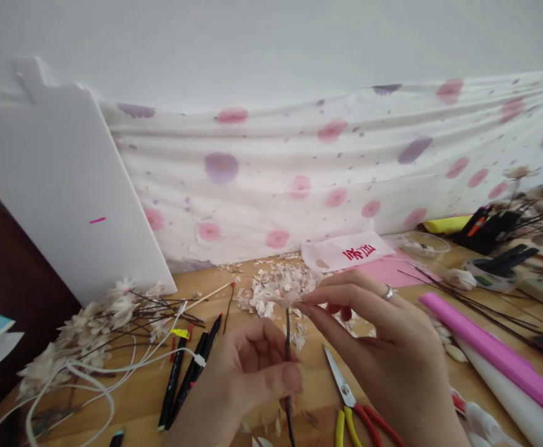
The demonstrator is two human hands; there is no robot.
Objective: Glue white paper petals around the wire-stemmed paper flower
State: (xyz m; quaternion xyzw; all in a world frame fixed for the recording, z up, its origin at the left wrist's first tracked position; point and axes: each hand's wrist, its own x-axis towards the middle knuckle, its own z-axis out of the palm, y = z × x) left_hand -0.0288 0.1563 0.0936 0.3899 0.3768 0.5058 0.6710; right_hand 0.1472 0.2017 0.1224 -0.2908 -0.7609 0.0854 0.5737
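Note:
My left hand (246, 382) grips the dark, thin stem (287, 326) of a handmade flower between thumb and fingers, holding it upright. At its top sits a pale pinkish-white flower head (284, 294). My right hand (387, 347), with a ring on one finger, pinches a pale petal at the right side of that head; the fingertips partly hide it. Behind the flower lies a heap of loose pale petals (260, 292), hard to tell apart from the head. Scissors (343, 391) with red and yellow handles lie below my right hand.
Finished-looking pale flowers (73, 329), white cables (108, 388) and black markers (190, 372) lie at left. A white board (80, 186) leans behind them. At right are a pink roll (490, 354), dark stems (471, 304), a pink sheet (392, 273) and a tape roll (490, 276).

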